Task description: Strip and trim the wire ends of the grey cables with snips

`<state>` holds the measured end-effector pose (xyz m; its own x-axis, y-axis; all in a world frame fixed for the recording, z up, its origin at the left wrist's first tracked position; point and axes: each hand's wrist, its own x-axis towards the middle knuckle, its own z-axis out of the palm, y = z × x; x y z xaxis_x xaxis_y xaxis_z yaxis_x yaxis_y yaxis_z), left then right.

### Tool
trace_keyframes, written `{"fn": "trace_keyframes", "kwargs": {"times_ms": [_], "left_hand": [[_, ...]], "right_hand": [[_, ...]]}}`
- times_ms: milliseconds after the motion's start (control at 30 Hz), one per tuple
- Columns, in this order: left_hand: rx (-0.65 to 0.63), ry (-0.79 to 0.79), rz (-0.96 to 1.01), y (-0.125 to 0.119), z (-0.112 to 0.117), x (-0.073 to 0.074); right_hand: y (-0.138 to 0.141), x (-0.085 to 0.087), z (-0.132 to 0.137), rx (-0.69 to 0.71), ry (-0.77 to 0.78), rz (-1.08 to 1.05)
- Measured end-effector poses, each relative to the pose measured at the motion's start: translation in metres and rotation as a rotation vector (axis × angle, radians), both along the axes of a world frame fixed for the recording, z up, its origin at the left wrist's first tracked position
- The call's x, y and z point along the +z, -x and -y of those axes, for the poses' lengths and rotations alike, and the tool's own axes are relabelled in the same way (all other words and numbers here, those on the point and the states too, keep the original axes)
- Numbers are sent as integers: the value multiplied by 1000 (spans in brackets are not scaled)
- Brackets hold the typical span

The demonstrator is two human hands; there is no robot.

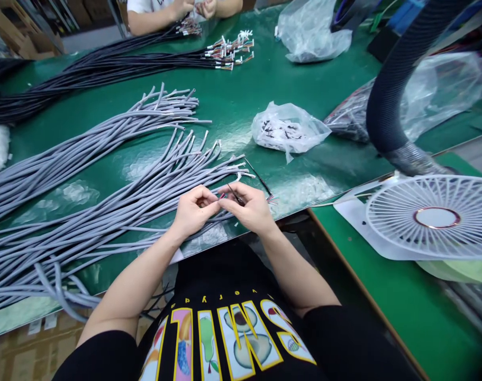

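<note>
My left hand (pixel 195 209) pinches the thin coloured wire ends (pixel 222 196) of a cable, just above the table's front edge. Close against it, my right hand (pixel 249 205) is closed around a thin dark tool (pixel 237 197) that looks like tweezers; its tips are mostly hidden by the fingers. Fingertips of both hands meet at the wires. Under and to the left of my hands spreads a bundle of grey cables (pixel 145 198). More fine coloured wires (pixel 272 200) stick out right of my right hand, beside a slim black rod (pixel 258 177).
A second grey cable bundle (pixel 117 129) and black cables with white connectors (pixel 145 62) lie farther back. A plastic bag of small parts (pixel 288 129), a black hose (pixel 387 106) and a white fan (pixel 435 217) stand right. A co-worker's hands (pixel 195 9) are across the table.
</note>
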<state>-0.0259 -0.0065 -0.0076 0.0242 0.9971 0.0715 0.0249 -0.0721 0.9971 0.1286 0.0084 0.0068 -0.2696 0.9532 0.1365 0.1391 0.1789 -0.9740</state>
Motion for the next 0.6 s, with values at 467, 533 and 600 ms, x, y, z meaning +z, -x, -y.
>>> {"fn": "trace_keyframes", "kwargs": {"times_ms": [467, 533, 600], "left_hand": [[-82, 115, 78, 5, -1, 3], [-82, 145, 91, 5, -1, 3], [-41, 143, 61, 4, -1, 4]], "right_hand": [[6, -19, -6, 64, 408, -462], [8, -20, -5, 20, 367, -449], [10, -23, -4, -48, 286, -406]]}}
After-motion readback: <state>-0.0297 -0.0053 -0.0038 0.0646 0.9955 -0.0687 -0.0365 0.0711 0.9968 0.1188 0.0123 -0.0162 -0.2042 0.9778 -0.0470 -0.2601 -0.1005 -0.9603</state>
